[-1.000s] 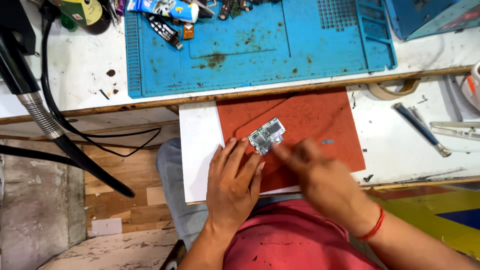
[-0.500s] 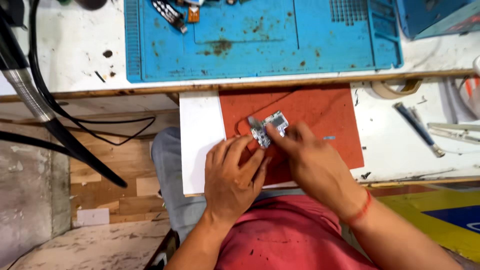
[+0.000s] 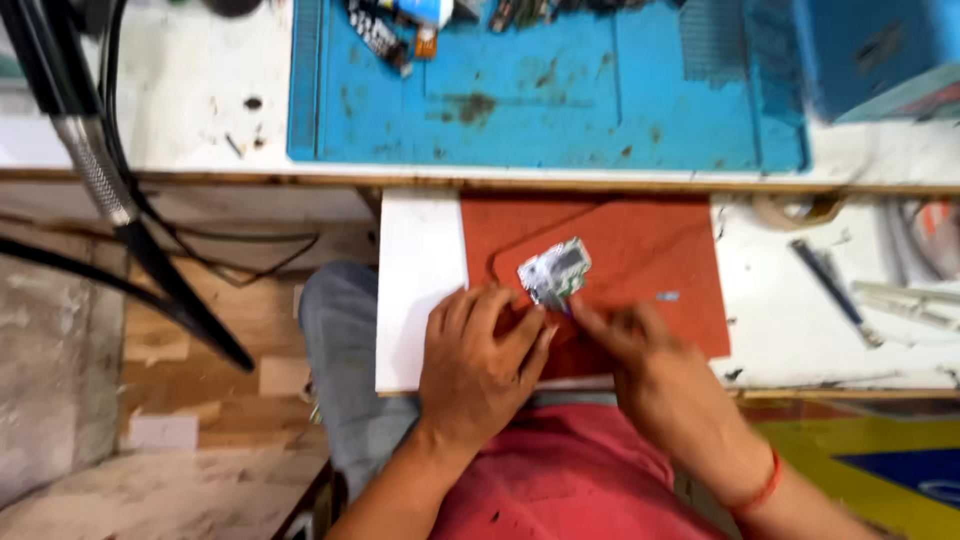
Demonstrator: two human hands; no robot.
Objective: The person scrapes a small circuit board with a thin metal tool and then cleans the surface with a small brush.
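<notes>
Over the blue mat (image 3: 560, 90) and the red pad (image 3: 640, 250), our left hand (image 3: 480, 365) stays flat with fingers spread loosely beside the small circuit board (image 3: 555, 272), now tilted further, while our right hand (image 3: 650, 365) has slid closer, fingertips pinched at its lower edge.

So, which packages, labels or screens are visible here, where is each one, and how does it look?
Small package or tube: top edge of the blue mat, light blue and white, cut off by the frame.
Dark strip-shaped item: beside it on the mat, black with pale marks, blurred.
No screens or signs are visible.
</notes>
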